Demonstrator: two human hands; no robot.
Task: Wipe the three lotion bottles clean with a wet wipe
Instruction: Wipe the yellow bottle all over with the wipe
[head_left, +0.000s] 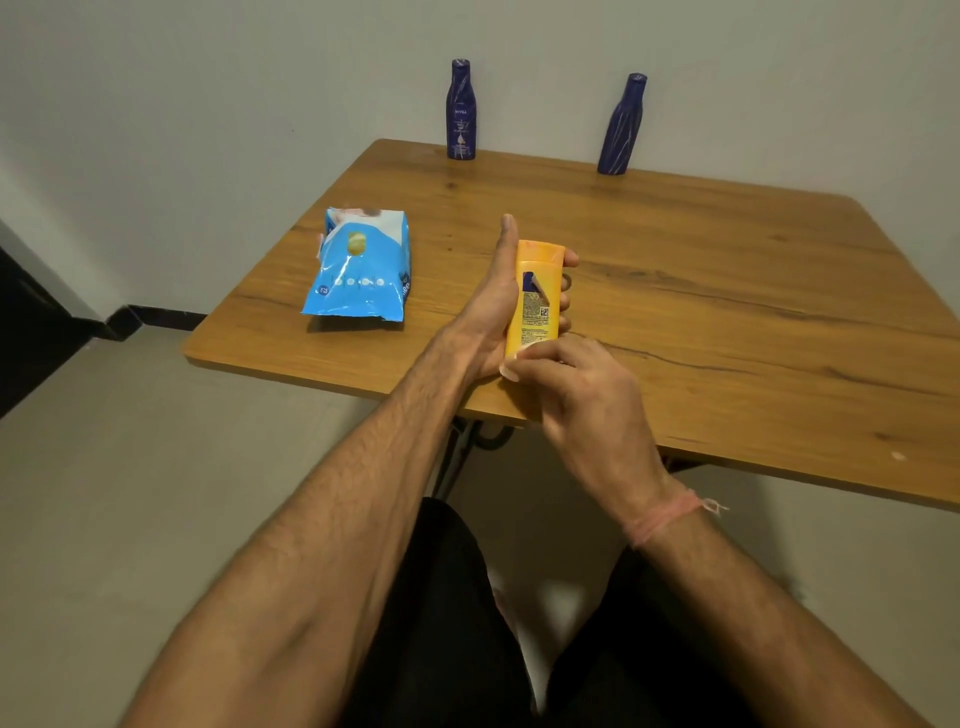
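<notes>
Table: wooden table, two blue bottles along far edge.
Grip: left hand clamped the yellow bottle; right hand pinched the wipe.
Tip: probably rotate the bottle, wipe every side.

On the table, the wet-wipe pack lies at the left. Just right of it, near the front edge, the left hand holds a lotion bottle, and the right hand is at the bottle's near end. Two Nivea bottles stand well apart along the far edge, against the wall.
</notes>
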